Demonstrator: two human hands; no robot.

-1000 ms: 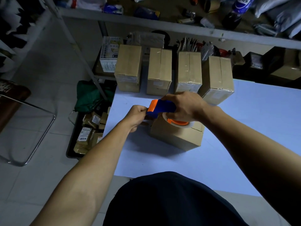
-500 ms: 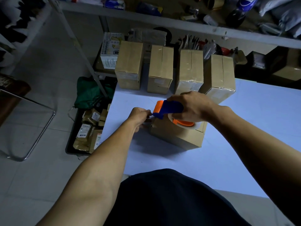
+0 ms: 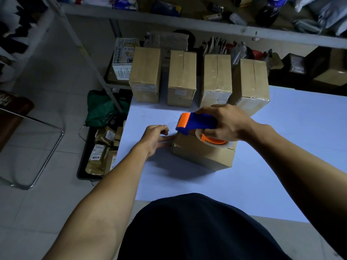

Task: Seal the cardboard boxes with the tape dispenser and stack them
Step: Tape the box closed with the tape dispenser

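Five cardboard boxes are on the counter (image 3: 281,128). Four stand in a row along the far edge: first box (image 3: 145,76), second box (image 3: 181,79), third box (image 3: 216,81) and fourth box (image 3: 251,83), each with tape visible on its upper face or edges. The fifth, the near box (image 3: 201,154), lies alone toward the front left of the counter.

One tape dispenser (image 3: 197,121), blue with an orange blade guard and orange roll core, is above the top of the near box, its roll at or just over the box surface; contact cannot be confirmed.

Right hand (image 3: 228,122): fingers curled around the dispenser's handle, gripping it firmly.

Left hand (image 3: 155,136): at the left end of the near box, two fingers (image 3: 166,139) extended and touching that end face, the remaining fingers loosely curled. It holds nothing.

The hands are apart, one at each end of the dispenser.
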